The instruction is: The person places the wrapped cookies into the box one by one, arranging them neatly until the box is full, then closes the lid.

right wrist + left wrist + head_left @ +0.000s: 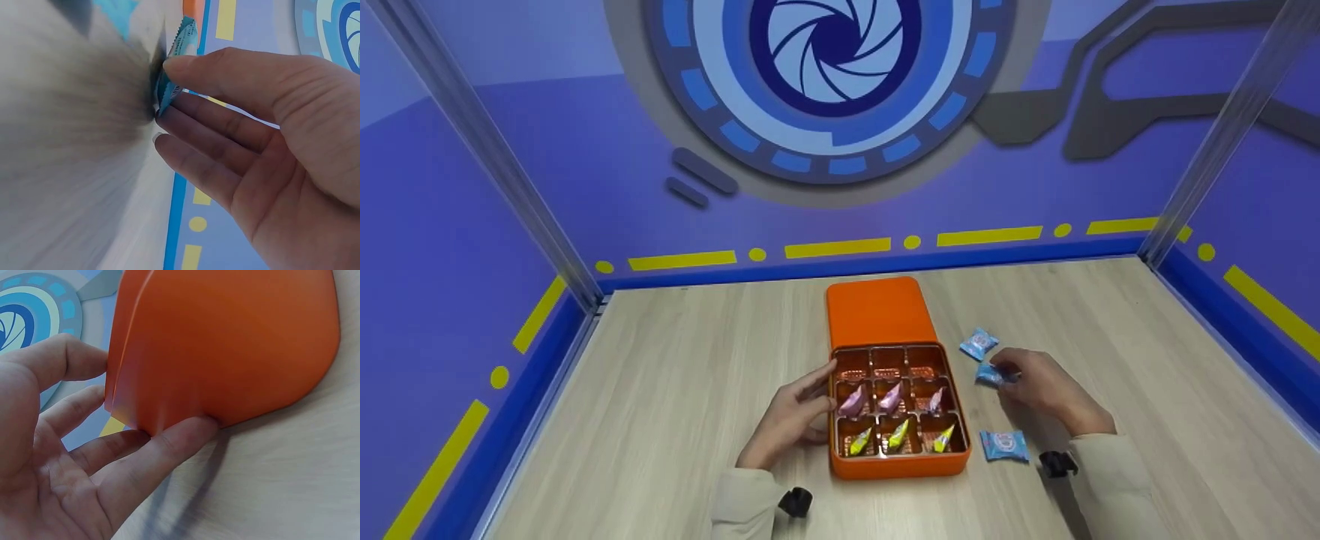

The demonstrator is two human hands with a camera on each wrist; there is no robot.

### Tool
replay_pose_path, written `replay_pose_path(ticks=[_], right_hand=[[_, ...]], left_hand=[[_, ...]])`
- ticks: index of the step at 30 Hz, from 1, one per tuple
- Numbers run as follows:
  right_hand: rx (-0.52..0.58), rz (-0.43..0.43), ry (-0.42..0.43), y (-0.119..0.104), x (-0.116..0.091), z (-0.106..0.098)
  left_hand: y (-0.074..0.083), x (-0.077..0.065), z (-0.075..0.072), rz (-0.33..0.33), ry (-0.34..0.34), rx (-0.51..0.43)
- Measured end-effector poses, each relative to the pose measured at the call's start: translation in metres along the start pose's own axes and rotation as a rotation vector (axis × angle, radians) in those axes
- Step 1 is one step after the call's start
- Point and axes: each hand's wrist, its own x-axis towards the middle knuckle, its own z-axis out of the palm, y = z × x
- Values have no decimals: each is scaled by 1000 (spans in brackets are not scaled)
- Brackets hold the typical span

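An orange box [900,469] holds a clear-brown divided tray. Three yellow-wrapped candies [898,435] lie in its front row and three pink-wrapped candies [892,400] in the middle row; the back row holds none. My left hand [789,418] rests its fingertips against the box's left side, with its fingers fairly straight in the left wrist view. To the right of the box, my right hand [1048,386] pinches a blue-wrapped candy [173,70] between thumb and fingers, low over the table. Two other blue candies lie nearby, one blue candy [979,343] behind and one blue candy [1004,446] in front.
Behind the box lies its flat orange lid [877,311], against the back edge. The wooden table [682,375] is bounded by a patterned blue-purple back wall [840,217] and side walls, with metal posts at the corners. Both wrists carry black straps.
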Motion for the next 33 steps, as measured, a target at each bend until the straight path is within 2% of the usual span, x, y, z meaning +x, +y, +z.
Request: replay_pose_path(ticks=[6,18,26,33], right_hand=[[17,18,-5,-1,-1,0],[4,-42,10,3,0,3],[-28,-22,-20,-2,-1,4],[-35,-5,-13,-3,0,4]], left_hand=[[0,0,-1,1,2,7],[1,-1,0,3,13,12],[1,-1,0,-12,19,14],[1,-1,1,-13,21,3]])
